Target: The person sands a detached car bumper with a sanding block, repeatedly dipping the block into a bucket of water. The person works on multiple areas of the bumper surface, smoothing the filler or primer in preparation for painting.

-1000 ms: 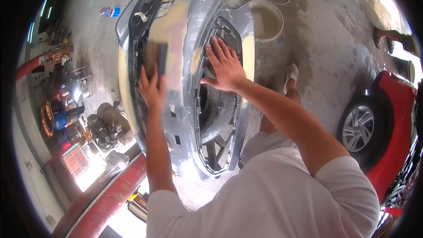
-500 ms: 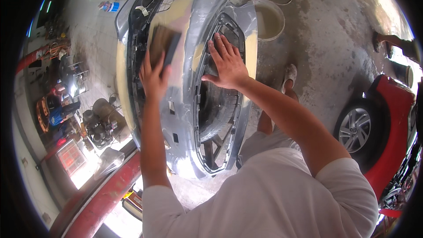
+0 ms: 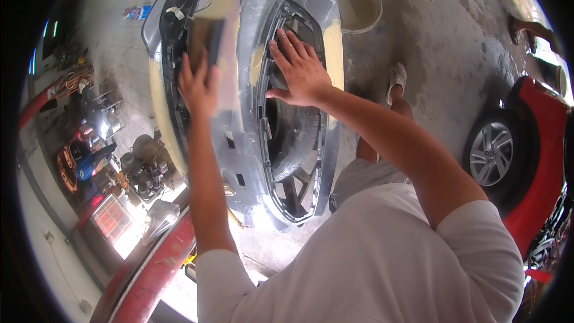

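Observation:
In front of me lies a grey car bumper (image 3: pixel 236 158) with beige and pinkish filler patches. My left hand (image 3: pixel 199 90) has its fingers at the near end of a dark, flat sanding block (image 3: pixel 203 39), which lies against the filled area. Motion smears both block and fingertips. Spread fingers mark my right hand (image 3: pixel 304 75), which rests palm down over the bumper's long framed opening, its wrist crossing the frame's right side. Through that opening a black tire (image 3: pixel 296 137) shows underneath.
A round basin (image 3: pixel 359 3) of cloudy water stands beyond the bumper's right side. At right is a red car part with a wheel (image 3: pixel 490 146). A blue-labelled bottle (image 3: pixel 139 12) lies at far left. A red beam (image 3: pixel 152 272) runs lower left. Another person's leg (image 3: pixel 537 33) shows far right.
The whole view has shifted, so the bumper and basin appear higher and further left. My left hand and the block remain on the filled area, still blurred; my right hand keeps its place.

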Available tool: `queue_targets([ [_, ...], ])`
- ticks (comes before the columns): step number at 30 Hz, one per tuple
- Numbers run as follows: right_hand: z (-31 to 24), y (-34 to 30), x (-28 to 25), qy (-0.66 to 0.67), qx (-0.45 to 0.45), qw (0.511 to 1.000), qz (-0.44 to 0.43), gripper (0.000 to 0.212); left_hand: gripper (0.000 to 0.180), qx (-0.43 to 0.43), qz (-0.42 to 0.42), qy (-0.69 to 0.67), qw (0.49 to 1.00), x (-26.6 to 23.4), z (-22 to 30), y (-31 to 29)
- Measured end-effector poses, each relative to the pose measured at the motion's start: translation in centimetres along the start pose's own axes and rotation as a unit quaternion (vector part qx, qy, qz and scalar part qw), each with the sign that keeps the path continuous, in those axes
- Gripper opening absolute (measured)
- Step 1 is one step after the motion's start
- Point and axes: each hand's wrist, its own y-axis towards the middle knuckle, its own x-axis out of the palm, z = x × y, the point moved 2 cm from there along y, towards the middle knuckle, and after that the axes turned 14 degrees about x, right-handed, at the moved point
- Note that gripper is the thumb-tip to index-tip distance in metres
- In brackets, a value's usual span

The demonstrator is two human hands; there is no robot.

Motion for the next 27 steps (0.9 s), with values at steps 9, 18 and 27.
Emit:
queue_targets([
  [9,-0.9,-0.3,-0.5,-0.021,0.0,1.0,0.002,0.114,0.057,0.001,-0.016,-0.021,1.0,-0.2,-2.4,1.1],
  [18,0.0,-0.1,-0.6,-0.027,0.02,0.999,-0.008,0.113,0.052,-0.013,0.021,-0.04,0.999,-0.1,7.0,-5.9],
  [27,-2.9,-0.7,0.3,0.009,-0.028,0.999,-0.013,0.113,0.056,-0.16,-0.025,0.01,0.987,-0.6,-5.8,2.1],
])
